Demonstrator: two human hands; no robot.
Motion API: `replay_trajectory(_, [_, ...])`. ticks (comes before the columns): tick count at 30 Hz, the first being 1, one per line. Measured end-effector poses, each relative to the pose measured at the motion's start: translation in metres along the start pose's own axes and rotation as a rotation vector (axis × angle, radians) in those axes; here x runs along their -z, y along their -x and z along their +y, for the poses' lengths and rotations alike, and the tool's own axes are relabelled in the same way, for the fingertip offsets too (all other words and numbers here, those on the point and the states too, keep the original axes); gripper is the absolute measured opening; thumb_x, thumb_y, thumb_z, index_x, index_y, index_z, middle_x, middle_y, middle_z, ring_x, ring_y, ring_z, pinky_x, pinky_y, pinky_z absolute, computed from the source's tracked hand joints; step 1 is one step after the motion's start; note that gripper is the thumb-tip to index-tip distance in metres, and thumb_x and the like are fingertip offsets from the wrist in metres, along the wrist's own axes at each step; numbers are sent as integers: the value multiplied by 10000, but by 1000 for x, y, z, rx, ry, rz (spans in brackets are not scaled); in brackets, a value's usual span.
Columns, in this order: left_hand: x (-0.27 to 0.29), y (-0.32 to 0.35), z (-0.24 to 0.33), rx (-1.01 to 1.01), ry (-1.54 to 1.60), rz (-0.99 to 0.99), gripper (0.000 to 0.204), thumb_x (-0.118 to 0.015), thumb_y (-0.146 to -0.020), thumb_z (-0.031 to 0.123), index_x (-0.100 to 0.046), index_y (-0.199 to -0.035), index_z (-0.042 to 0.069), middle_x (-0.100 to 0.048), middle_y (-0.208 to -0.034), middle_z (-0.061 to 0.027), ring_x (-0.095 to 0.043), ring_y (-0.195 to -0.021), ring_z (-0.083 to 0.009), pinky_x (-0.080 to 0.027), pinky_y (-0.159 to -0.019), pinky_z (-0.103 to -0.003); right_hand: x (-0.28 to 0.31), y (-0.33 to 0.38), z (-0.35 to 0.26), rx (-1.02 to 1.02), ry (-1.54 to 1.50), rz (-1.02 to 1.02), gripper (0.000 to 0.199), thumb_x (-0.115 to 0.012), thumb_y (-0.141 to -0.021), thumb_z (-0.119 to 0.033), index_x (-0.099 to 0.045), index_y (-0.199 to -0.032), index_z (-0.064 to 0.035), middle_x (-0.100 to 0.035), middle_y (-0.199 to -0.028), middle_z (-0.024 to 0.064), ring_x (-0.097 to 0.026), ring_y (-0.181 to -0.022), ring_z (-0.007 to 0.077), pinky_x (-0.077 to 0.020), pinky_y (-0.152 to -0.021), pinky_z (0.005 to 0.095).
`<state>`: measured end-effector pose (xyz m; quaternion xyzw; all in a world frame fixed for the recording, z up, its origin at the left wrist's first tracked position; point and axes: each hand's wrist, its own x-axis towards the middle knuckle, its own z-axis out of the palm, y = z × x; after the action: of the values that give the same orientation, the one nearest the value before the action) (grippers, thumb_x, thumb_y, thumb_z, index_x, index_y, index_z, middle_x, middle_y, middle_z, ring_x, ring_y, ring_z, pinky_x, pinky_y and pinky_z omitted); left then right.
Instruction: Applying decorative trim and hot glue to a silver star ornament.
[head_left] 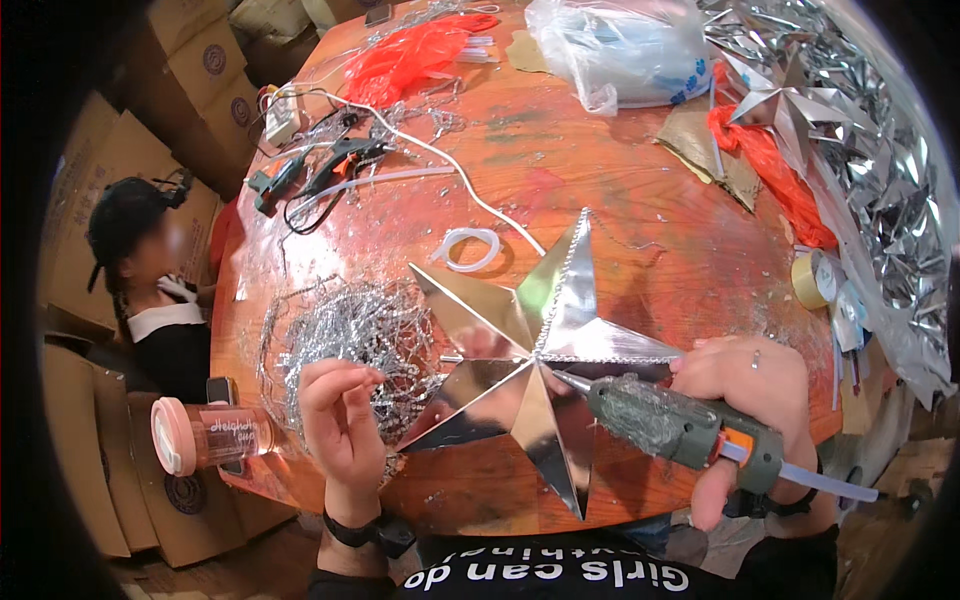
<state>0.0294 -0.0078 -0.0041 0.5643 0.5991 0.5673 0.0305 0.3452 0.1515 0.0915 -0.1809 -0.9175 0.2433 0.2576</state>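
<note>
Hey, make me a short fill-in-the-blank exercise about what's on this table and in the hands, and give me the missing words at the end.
1. The ____ hand holds a glue gun.
2. The large shiny star in the middle of the picture has ____ points.
3. The tangle of silver string lies to the ____ of that star.
4. The cord running across the table is ____.

Missing words: right; five; left; white.

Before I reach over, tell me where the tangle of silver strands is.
In the head view, the tangle of silver strands lies left of centre on the table, beside the silver star and just beyond the left hand.
</note>
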Motion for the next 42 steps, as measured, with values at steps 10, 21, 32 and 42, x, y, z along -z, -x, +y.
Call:
replay_trajectory(10, [23, -8, 7, -179, -186, 94, 290, -573, -856, -140, -677, -1069, 26, -600, -962, -121, -591, -828, -255, -490, -722, -324, -6, 27, -6, -170, -57, 223, 771, -530, -705, -677, -651, -987, 30, -677, -906, 122, -657, -842, 263, -502, -775, 350])
replay_trajectory(21, [118, 44, 59, -464, 138, 206, 309, -527, -741, -137, -655, -977, 18, -610, -836, -75, -558, -673, -199, -455, -602, -293, 17, 85, -38, -333, -208, 518, 726, -402, -856, -551, -639, -1121, 83, -683, -1027, 142, -633, -984, 230, -464, -899, 332])
replay_trajectory(32, [243, 128, 73, -440, -172, 381, 274, -555, -764, -136, -697, -939, 20, -676, -807, -88, -607, -663, -181, -482, -609, -265, 29, 71, -54, -294, -229, 489, 802, -388, -837, -631, -624, -1142, 73, -672, -1055, 139, -618, -1022, 236, -443, -942, 354])
replay_trajectory(42, [247, 136, 56, -307, -220, 365, 235, -636, -870, -31, -751, -1051, 65, -553, -903, -38, -578, -808, -180, -484, -754, -293, 21, 73, -63, -365, -209, 530, 872, -376, -820, -704, -612, -1161, 63, -663, -1080, 137, -605, -1056, 242, -423, -980, 374])
